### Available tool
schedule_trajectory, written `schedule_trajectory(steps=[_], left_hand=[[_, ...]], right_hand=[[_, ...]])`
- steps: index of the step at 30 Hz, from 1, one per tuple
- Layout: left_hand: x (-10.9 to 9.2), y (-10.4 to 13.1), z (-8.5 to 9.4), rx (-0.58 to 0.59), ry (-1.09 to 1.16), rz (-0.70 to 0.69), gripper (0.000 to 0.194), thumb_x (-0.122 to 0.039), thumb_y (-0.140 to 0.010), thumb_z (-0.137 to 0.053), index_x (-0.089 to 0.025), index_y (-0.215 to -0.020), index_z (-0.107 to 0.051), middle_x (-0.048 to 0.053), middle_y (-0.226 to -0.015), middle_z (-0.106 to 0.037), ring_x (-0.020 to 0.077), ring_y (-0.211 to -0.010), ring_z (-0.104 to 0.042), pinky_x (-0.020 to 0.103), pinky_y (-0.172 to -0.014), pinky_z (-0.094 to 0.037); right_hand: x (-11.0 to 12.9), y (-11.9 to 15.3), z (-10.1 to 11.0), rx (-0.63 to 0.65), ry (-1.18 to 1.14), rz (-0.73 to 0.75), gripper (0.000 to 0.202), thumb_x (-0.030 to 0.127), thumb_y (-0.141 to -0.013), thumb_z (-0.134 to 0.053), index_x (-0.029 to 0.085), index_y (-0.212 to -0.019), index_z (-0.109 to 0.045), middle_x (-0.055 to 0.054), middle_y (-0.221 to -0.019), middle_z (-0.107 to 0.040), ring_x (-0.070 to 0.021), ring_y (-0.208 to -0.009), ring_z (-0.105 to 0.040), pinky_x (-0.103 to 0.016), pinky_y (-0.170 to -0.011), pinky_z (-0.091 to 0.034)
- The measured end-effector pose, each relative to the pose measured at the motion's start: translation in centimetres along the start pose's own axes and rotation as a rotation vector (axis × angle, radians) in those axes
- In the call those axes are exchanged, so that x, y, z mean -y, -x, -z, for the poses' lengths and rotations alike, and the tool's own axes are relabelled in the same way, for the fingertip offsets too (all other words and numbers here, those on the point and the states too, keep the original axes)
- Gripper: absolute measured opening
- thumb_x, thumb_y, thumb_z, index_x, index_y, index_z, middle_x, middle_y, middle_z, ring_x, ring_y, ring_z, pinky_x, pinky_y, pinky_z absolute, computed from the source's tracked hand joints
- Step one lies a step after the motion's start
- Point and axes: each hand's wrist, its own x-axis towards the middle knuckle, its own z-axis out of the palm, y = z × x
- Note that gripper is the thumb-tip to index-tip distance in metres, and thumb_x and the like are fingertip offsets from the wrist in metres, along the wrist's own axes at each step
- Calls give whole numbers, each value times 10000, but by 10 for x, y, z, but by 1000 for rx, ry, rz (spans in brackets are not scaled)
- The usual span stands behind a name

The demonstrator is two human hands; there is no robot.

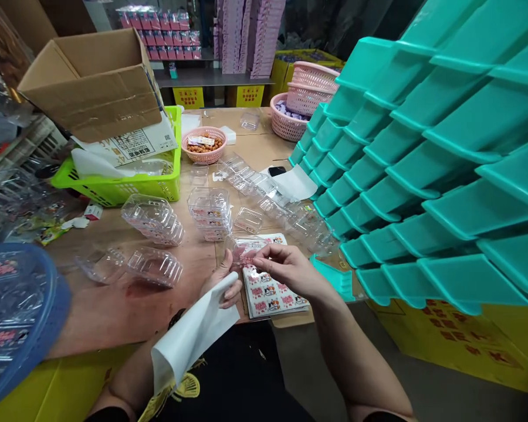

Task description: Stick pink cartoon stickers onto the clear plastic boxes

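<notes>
Two bare hands meet over the stack of white sticker sheets printed with pink lettering and cats (270, 298). A clear plastic box with pink print (243, 255) sits between their fingers, above that stack's far end. The left hand (222, 282) grips the box's near left side and also a curled white paper sheet (191, 331). Fingers of the right hand (286, 266) are pinched narrow at the printed side; whether they hold a sticker, I cannot tell. Beyond the stack, nested clear plastic containers (308, 225) cross the brown tabletop (110, 319); right of it rise turquoise plastic bins (405, 176).
</notes>
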Motion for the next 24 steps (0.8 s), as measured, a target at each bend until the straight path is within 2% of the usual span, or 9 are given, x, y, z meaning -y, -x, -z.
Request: schedule_trajectory(steps=[5,8,13,17,24], left_hand=[[-8,7,-3,-2,-84,58,566,-709,-865,-481,-171,-763,-623,-56,-368,-438,77,-244,-316,193,-270,-201],[-10,9,-4,-17,-85,43,583,-708,-863,-484,-163,-698,-609,-52,-361,-429,73,-242,-304,194,-267,-214],[-12,9,-5,55,-67,53,609,-655,-919,-434,-150,-607,-574,-30,-367,-433,76,-256,-338,192,-279,-240],[-11,8,-3,48,-58,52,592,-654,-918,-438,-148,-666,-613,-34,-370,-444,77,-247,-327,192,-273,-238],[-8,6,-3,47,-65,51,550,-675,-890,-476,-158,-864,-661,-54,-378,-462,78,-244,-336,181,-271,-250]], right_hand=[[0,-10,2,11,32,-3,433,562,-692,-785,153,-699,-642,17,-643,-549,-88,-597,-430,-244,-549,-318],[2,-10,3,25,34,-11,436,566,-689,-784,153,-711,-647,7,-668,-578,-97,-620,-460,-251,-574,-339],[1,-13,2,23,26,-22,449,569,-677,-792,144,-724,-657,6,-681,-591,-96,-636,-478,-253,-596,-356],[0,-13,1,5,38,-44,475,595,-662,-790,144,-726,-653,2,-673,-601,-102,-635,-499,-256,-596,-370],[1,-12,1,-35,83,-58,510,623,-640,-784,142,-686,-619,17,-610,-561,-80,-565,-436,-242,-531,-311]])
